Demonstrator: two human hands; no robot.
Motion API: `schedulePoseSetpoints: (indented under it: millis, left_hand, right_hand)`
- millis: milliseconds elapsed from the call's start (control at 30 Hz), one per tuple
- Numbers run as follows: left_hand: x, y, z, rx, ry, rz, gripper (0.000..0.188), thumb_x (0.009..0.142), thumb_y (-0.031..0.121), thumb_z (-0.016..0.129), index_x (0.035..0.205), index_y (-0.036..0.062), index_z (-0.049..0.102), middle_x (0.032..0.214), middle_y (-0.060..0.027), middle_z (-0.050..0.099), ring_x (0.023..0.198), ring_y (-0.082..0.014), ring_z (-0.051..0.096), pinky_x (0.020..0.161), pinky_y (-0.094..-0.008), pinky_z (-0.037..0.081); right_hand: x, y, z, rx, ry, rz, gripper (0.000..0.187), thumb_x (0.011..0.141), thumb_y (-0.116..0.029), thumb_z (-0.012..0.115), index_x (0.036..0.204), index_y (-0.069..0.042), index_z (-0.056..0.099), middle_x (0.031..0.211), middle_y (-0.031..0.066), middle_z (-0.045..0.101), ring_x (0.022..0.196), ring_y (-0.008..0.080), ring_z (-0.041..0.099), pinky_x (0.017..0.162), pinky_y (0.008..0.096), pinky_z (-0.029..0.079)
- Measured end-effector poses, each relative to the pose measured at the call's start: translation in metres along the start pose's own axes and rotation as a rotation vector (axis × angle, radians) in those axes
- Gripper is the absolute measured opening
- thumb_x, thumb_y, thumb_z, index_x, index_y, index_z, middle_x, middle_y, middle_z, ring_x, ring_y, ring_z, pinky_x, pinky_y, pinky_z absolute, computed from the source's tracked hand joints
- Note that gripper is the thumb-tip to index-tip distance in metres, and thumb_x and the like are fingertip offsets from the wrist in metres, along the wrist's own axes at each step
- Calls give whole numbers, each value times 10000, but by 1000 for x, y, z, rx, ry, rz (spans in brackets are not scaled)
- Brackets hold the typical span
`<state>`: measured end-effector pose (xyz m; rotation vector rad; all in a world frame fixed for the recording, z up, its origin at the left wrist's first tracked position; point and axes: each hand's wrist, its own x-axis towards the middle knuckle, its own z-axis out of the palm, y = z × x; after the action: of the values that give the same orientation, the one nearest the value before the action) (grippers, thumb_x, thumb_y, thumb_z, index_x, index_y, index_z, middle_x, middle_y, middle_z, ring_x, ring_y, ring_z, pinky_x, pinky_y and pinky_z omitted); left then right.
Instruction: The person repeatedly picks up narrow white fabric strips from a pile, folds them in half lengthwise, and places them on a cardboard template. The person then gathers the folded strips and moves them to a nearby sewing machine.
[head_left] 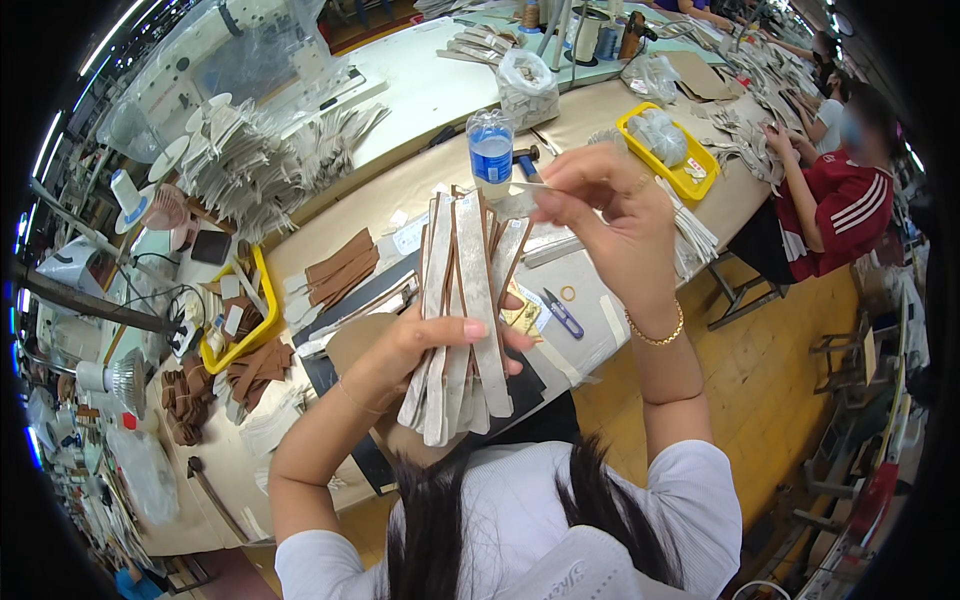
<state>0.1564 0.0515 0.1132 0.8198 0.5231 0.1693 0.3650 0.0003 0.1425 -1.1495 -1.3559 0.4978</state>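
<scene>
My left hand [440, 335] is closed round a fanned bundle of leather strips [472, 265], pale grey with brown edges. The bundle stands upright in front of my body, its lower ends spreading below the fingers. My right hand [625, 220] is raised to the right of the strips' upper ends. Its thumb and forefinger pinch a small, thin, pale piece [527, 186] whose kind I cannot make out. Beneath the hands, blue-handled thread snips [565, 314] lie on the worktable [600, 335], close to a small yellow ring [568, 293].
A water bottle [490, 150] stands beyond the strips. Brown strips [342, 268] lie left, near a yellow basket [268, 300]; another yellow basket [705, 185] sits right. Pale strips are heaped by a sewing machine [230, 70]. A person in red [850, 215] works at the far right.
</scene>
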Motion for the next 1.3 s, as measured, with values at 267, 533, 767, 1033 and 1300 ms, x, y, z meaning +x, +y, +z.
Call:
schedulePoseSetpoints:
  millis: [267, 533, 767, 1033, 1300]
  left_hand:
    - [7, 2, -4, 44, -3, 101, 575, 803, 153, 676, 1279, -51, 427, 1097, -245, 620, 905, -281, 668, 777, -380, 567]
    - [3, -1, -4, -156, -3, 131, 583, 832, 265, 669, 1278, -32, 437, 1034, -189, 637, 866, -257, 675, 757, -362, 579]
    - [11, -6, -21, -75, 94, 224, 535, 848, 295, 637, 1215, -57, 469, 1017, -210, 641, 856, -288, 684, 750, -378, 594]
    - [-25, 2, -62, -297, 35, 748, 537, 831, 355, 616, 1196, -3, 454, 854, -132, 647, 757, -275, 678, 717, -410, 593]
    - [0, 11, -41, -199, 166, 406, 504, 832, 267, 621, 1183, -55, 456, 926, -195, 659, 792, -296, 690, 696, -413, 608]
  right_hand:
    - [-31, 20, 23, -311, -44, -465, 220, 718, 25, 741, 923, -28, 679, 1003, 101, 676, 800, 212, 673, 660, 304, 558]
    - [-36, 27, 24, -519, -93, -649, 272, 678, -14, 746, 940, -13, 675, 1004, 82, 666, 879, 258, 640, 738, 345, 525]
    - [-28, 21, 13, -417, -219, -470, 189, 819, -116, 674, 1003, -87, 697, 1091, 37, 672, 1000, 246, 573, 845, 327, 444]
    - [-45, 124, -50, -581, -96, 252, 129, 819, -94, 667, 935, -39, 681, 918, 103, 631, 775, 157, 600, 698, 292, 476]
    - [-130, 222, -39, -820, -128, 350, 75, 806, -86, 647, 818, -21, 611, 879, 146, 600, 743, 311, 594, 695, 359, 482]
